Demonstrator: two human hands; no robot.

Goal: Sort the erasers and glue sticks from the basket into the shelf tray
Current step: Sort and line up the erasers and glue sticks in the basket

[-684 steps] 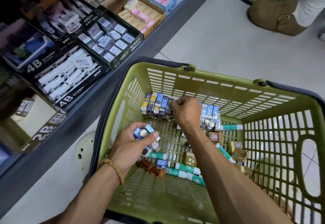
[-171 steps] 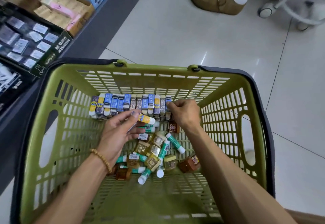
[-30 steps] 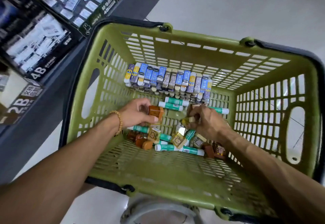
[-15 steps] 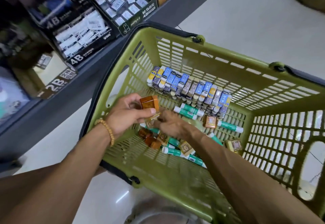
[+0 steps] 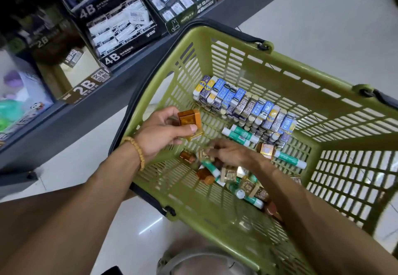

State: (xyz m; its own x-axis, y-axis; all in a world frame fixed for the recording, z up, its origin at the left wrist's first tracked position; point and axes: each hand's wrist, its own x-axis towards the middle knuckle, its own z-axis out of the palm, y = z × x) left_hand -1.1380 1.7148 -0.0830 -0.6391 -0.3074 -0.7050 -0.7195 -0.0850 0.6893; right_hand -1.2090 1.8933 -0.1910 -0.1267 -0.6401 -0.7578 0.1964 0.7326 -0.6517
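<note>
On the shelf left of the green basket (image 5: 254,227) stands a brown display tray marked 2B (image 5: 85,74), with a single wrapped eraser lying inside it. Just right of that, still left of the basket, sits a black 4B eraser box (image 5: 120,26), and beyond it, touching the basket's far-left corner, a black miffy eraser box (image 5: 183,0) filled with small white-wrapped pieces.

Over the basket's left wall the left hand (image 5: 163,132), with a beaded bracelet (image 5: 137,151) at its wrist, holds a small stack of amber-brown erasers (image 5: 189,123); the thumb is pressed over their front and the fingers curled behind them.

On the basket floor, below and right of that hand, the right hand (image 5: 232,154) reaches into a loose pile of gold-wrapped erasers (image 5: 247,185) and green-and-white glue sticks (image 5: 249,197). Its fingertips are curled down at a gold-wrapped piece, but motion blur hides whether they pinch it.

Against the basket's far wall runs a tidy row of blue, yellow and grey wrapped erasers (image 5: 245,104), stacked in layers. Two glue sticks (image 5: 240,134) lie just in front of that row, and another glue stick (image 5: 288,158) lies further right beside a gold eraser.
</note>
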